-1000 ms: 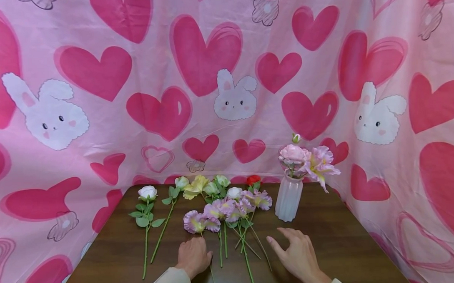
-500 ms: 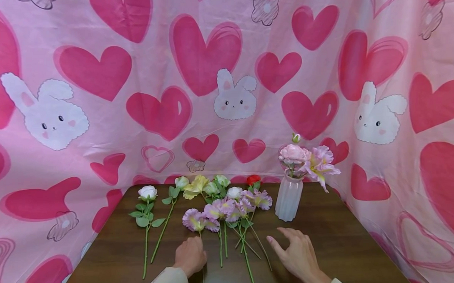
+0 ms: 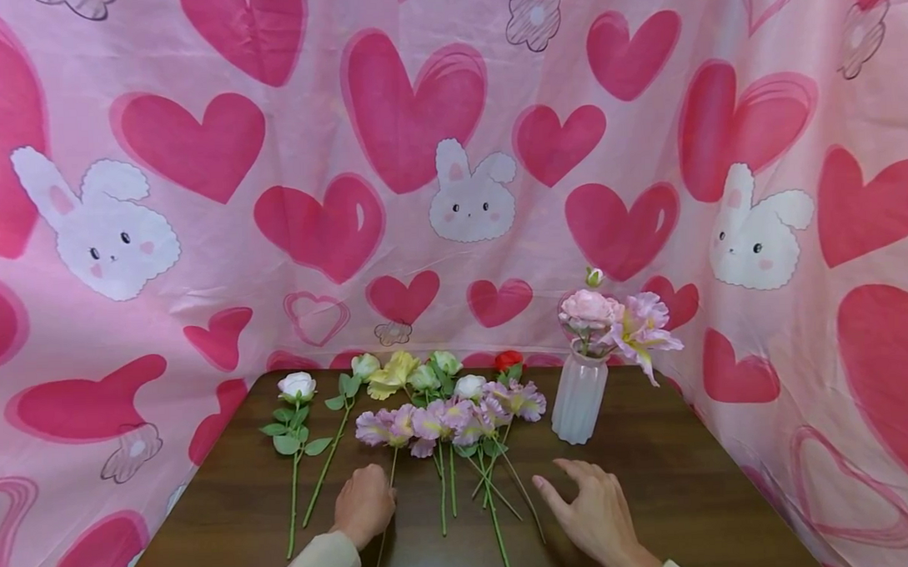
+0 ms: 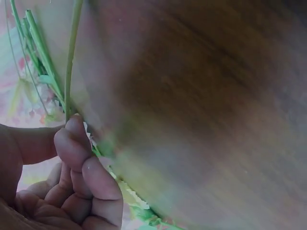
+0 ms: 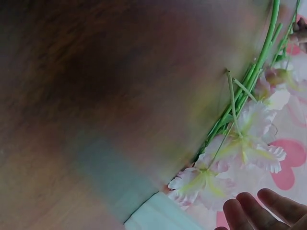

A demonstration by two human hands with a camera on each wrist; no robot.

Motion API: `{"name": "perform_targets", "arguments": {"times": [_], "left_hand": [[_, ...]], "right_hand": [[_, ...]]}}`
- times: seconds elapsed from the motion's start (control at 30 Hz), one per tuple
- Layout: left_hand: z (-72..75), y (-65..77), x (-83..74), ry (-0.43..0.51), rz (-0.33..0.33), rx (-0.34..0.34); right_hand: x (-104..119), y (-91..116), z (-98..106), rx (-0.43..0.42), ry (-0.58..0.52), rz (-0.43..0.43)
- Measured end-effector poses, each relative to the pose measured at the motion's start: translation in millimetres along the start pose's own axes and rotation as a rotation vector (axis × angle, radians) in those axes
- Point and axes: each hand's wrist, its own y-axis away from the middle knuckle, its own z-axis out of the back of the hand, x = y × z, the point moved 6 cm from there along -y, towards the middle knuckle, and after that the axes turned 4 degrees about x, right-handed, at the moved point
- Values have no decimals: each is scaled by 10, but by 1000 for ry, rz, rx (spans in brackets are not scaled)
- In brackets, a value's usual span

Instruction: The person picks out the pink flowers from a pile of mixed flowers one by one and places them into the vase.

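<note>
Over the last second, our left hand (image 3: 364, 503) has shifted leftward over the worktop (image 3: 655, 452), and the lilac flower (image 3: 387, 426) has come along with it, its head moving left and a little farther away. The left wrist view shows the stem (image 4: 72, 62) pinched between thumb and index finger. In the head view, this stem slants beside the other loose stems (image 3: 495, 516); the blossom lies at the left end of the lilac row, and we cannot tell whether it touches its neighbour.

Our right hand (image 3: 597, 512) has barely changed: its fingers are relaxed and hold nothing, near the white vase (image 3: 580, 396) and apart from it. The vase stands upright with its few blooms. We judge that the shift helps separate this flower from the pile, which remains outside the vase.
</note>
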Motion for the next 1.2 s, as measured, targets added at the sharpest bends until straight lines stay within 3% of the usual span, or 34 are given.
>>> {"name": "perform_targets", "arguments": {"times": [0.23,0.47,0.87,1.2], "left_hand": [[77,35,-56,29,-83,-141],[166,63,-121,73,-143,-254],[253,152,-285,179,-255,-342],[280,278,-500,222,-419,-417]], "right_hand": [[-18,16,-44,35,-11,-15],[-24,19,-36,18,-16,-11],[-29,29,-49,14,-18,-16],[-22,39,-51,26,-32,-34]]}}
